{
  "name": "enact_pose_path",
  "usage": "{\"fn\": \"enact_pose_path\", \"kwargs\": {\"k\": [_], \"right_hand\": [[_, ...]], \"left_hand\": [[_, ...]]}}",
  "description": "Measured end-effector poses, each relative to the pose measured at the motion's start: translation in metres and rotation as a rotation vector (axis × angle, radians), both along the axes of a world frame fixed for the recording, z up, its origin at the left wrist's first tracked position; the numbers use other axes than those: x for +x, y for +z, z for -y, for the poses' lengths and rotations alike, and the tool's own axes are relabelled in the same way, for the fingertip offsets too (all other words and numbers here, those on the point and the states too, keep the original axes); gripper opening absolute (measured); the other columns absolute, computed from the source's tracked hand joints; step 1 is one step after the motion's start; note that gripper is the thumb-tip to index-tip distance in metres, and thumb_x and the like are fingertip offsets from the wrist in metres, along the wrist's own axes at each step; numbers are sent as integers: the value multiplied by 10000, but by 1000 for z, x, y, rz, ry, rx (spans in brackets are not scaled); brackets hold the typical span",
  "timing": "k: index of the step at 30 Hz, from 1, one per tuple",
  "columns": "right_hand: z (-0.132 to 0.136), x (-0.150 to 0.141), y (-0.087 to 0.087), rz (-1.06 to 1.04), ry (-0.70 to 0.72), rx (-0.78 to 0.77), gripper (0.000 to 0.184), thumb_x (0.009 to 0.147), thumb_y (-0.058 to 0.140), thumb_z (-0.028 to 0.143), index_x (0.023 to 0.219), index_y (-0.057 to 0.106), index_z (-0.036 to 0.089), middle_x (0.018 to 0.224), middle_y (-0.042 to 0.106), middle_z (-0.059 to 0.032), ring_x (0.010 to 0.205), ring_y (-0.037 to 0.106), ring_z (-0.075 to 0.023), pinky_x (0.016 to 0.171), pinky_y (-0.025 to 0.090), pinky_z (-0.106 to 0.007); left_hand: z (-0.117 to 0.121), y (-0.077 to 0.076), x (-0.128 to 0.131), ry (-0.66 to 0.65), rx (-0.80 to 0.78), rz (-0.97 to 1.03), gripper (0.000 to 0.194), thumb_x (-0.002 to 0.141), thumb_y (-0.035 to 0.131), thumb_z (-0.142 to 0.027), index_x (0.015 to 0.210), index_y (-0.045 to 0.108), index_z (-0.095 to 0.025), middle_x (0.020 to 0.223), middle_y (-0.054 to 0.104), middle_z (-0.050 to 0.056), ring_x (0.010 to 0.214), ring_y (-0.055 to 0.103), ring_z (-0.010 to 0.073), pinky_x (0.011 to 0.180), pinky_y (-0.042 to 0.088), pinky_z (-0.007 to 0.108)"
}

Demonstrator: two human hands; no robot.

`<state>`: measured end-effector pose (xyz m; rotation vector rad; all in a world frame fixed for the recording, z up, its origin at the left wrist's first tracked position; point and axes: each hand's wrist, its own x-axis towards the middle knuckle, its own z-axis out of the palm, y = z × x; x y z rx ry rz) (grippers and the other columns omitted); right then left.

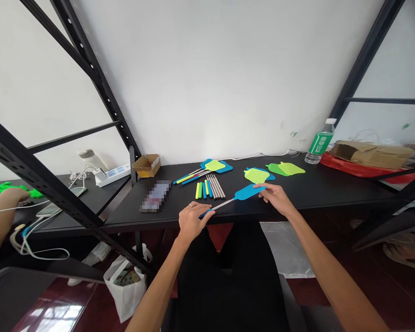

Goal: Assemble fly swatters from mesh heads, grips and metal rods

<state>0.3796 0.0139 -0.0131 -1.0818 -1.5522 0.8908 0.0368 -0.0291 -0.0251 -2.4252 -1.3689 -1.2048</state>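
My left hand [192, 220] is closed round the blue handle end of a fly swatter [247, 192] with a metal rod. At the other end, my right hand [275, 197] pinches the edge of its blue head. The swatter lies slantwise over the table's front part. Just behind my left hand, several short blue, green and yellow handles [204, 189] lie beside several metal rods [216, 186]. Further back is a group of swatters [216, 166] with rods and handles attached. Loose yellow and blue heads [257, 175] lie beyond my right hand, with green and yellow heads [286, 168] to their right.
A phone [155, 196] and a small cardboard box [146, 165] are on the left of the black table [297, 196]. A water bottle [320, 142] stands at the back right. Metal shelf posts [100, 83] rise at both sides. Another person's arm [2, 216] is at far left.
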Motion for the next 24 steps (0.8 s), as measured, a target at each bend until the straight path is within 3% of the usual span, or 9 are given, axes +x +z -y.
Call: {"fn": "enact_pose_path", "kwargs": {"k": [5, 11, 14, 20, 24], "right_hand": [[-1, -5, -1, 22, -36, 13, 445, 861, 614, 535, 1047, 754, 155, 859, 687, -94, 640, 538, -152, 487, 400, -251], [3, -14, 4, 31, -44, 21, 584, 845, 647, 450, 1361, 582, 184, 899, 723, -81, 664, 586, -170, 554, 465, -280], [2, -14, 4, -13, -42, -7, 587, 862, 615, 443, 1382, 549, 178, 924, 738, -98, 653, 581, -166, 515, 451, -264], [-1, -12, 2, -13, -66, -5, 474, 862, 604, 451, 1245, 642, 174, 890, 743, -99, 639, 589, -163, 510, 448, -255], [0, -14, 4, -3, -72, -17, 439, 859, 601, 447, 1190, 668, 167, 877, 743, -94, 632, 594, -159, 530, 461, -259]], "left_hand": [[0, 2, 0, -2, -20, 2, 261, 931, 596, -460, 902, 785, -282, 989, 776, -13, 905, 679, 195, 788, 517, 316], [0, 12, -3, 25, -101, 32, 299, 940, 560, -483, 915, 761, -263, 955, 770, 13, 898, 691, 199, 807, 514, 302], [-7, 24, -12, 106, -139, 77, 318, 925, 564, -510, 936, 756, -256, 912, 767, 15, 813, 700, 190, 731, 501, 270], [-56, 55, -34, 362, -156, -10, 289, 874, 609, -516, 959, 770, -291, 829, 761, 1, 818, 702, 207, 695, 463, 260], [-99, 67, -40, 433, -174, -87, 339, 885, 568, -524, 1034, 768, -294, 906, 770, 24, 855, 695, 224, 653, 443, 265]]}}
